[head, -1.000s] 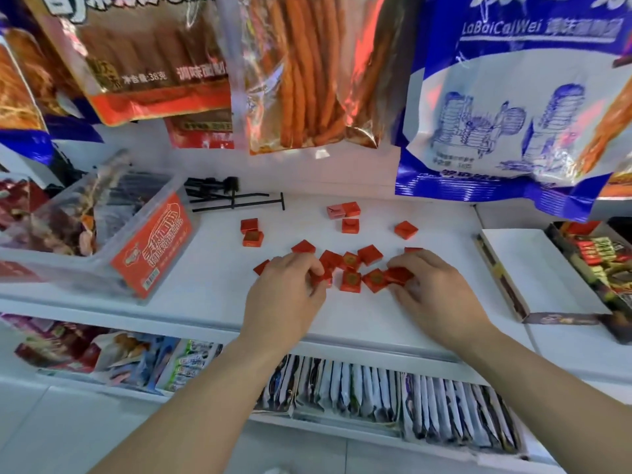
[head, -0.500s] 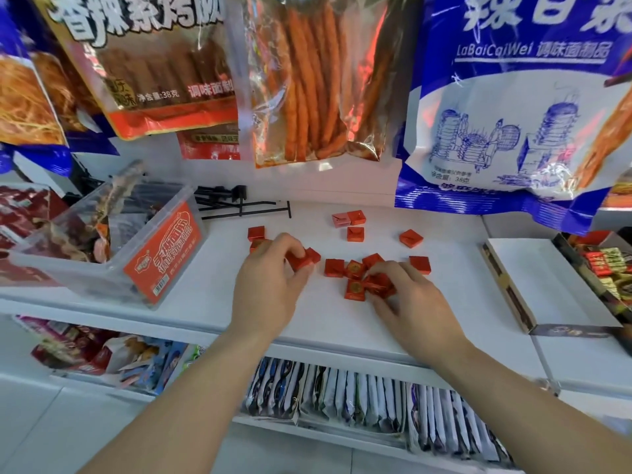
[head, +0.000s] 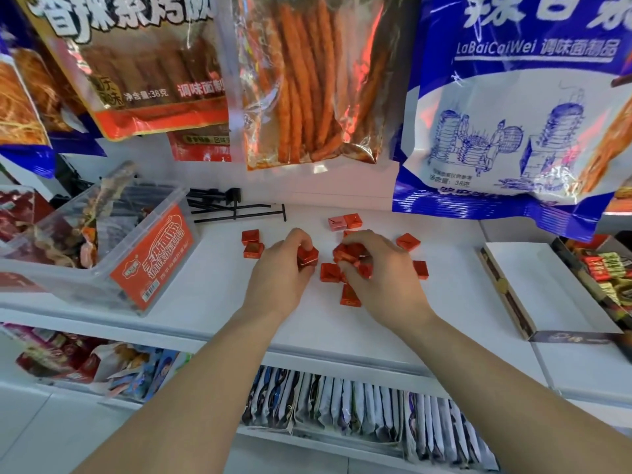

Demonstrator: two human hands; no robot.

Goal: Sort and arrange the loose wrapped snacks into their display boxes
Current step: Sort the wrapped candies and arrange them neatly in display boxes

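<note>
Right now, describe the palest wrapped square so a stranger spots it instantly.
On the white shelf, beyond the left hand and right hand, two wrapped squares lie side by side. The left one is it: pale pink, all others red.

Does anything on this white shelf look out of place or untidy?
Yes. Small red wrapped squares lie loose on the white shelf at mixed angles, outside any box. One pale pink square sits at the back beside a red one. Further left, black hooks lie loose.
</note>
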